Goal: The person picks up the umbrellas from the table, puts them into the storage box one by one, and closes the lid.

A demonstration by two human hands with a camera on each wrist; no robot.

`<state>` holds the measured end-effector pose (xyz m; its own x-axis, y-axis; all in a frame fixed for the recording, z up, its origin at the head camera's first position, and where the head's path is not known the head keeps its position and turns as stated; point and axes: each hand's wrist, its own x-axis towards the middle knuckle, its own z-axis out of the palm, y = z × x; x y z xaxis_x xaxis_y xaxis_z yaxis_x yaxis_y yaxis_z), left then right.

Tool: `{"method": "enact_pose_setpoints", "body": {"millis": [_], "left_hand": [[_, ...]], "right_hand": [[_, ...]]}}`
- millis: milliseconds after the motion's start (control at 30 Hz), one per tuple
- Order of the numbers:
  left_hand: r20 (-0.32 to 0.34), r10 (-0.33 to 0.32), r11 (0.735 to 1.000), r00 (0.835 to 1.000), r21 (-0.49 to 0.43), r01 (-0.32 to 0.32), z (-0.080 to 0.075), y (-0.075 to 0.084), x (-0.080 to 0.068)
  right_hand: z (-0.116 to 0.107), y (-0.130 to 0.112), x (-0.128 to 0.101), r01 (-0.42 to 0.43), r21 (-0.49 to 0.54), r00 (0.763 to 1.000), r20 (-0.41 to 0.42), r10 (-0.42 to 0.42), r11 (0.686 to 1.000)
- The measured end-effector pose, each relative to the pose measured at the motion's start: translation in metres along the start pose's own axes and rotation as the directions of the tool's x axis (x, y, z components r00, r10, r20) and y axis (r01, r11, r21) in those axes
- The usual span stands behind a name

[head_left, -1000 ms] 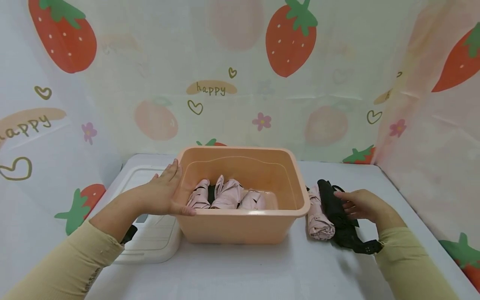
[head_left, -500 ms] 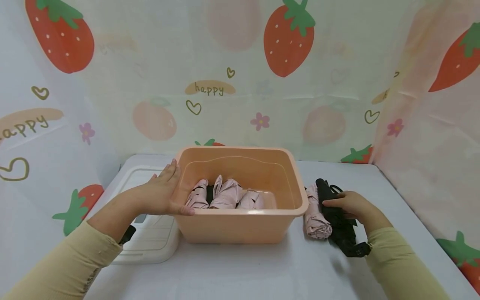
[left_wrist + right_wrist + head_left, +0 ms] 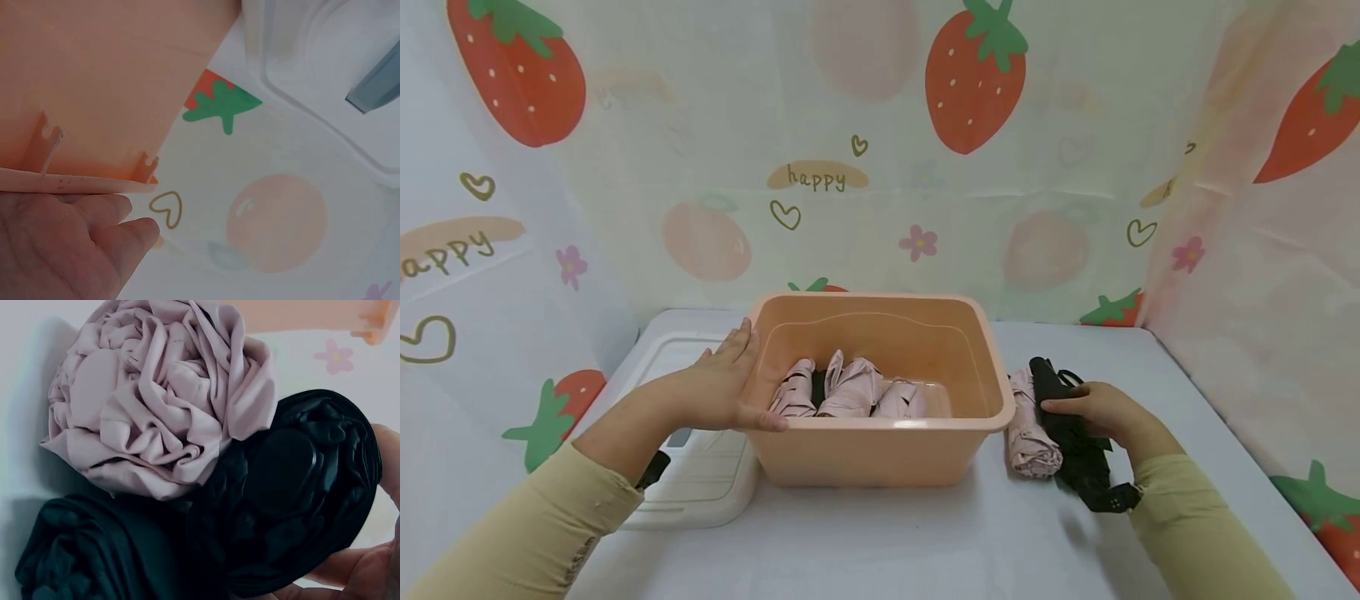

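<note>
An orange plastic box (image 3: 865,454) stands mid-table. Its left rim touches my left hand (image 3: 718,392), fingers straight along the side and thumb on the front edge. Several pink folded umbrellas (image 3: 853,390) and something black lie inside. To the box's right, my right hand (image 3: 1108,417) grips a black folded umbrella (image 3: 281,481), thumb and fingers around its side. A pink folded umbrella (image 3: 1032,429) lies against it on the left. The right wrist view shows another dark rolled bundle (image 3: 81,550) below the pink one.
A white lid (image 3: 700,492) with a grey latch lies flat under the left forearm, left of the box. Strawberry-printed sheets (image 3: 917,200) rise behind and at both sides. The white table (image 3: 887,542) extends in front of the box.
My right hand has moved slightly left and closed its fingers around the black umbrella. The left hand keeps its place on the box. The head view has shifted a little.
</note>
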<state>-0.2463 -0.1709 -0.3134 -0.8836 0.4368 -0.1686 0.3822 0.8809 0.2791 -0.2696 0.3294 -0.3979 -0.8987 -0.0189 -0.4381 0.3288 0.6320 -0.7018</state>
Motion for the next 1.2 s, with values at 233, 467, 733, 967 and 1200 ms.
{"method": "enact_pose_setpoints", "body": {"millis": [233, 467, 733, 967, 1200], "left_hand": [[-0.004, -0.007, 1.0, 1.0, -0.003, 0.007, 0.0, -0.001, 0.001], [-0.003, -0.006, 1.0, 1.0, 0.001, 0.006, 0.002, -0.002, 0.002], [-0.006, 0.007, 1.0, 1.0, 0.006, -0.007, 0.002, -0.002, 0.002], [0.004, 0.008, 1.0, 1.0, -0.009, -0.008, 0.001, 0.0, 0.002], [-0.006, 0.001, 1.0, 1.0, -0.01, -0.001, 0.001, -0.001, 0.002]], "right_hand": [[0.0, -0.004, -0.001, 0.005, 0.019, 1.0, -0.022, -0.005, 1.0], [-0.003, 0.004, 0.001, 0.061, 0.147, 0.996, 0.062, -0.071, 0.987], [-0.006, 0.013, 0.008, 0.139, 0.245, 0.973, 0.149, -0.178, 0.96], [-0.004, 0.008, 0.015, 0.057, 0.187, 0.99, 0.112, -0.079, 0.981], [0.004, 0.001, 0.021, 0.052, 0.068, 0.994, 0.088, -0.058, 0.996]]}}
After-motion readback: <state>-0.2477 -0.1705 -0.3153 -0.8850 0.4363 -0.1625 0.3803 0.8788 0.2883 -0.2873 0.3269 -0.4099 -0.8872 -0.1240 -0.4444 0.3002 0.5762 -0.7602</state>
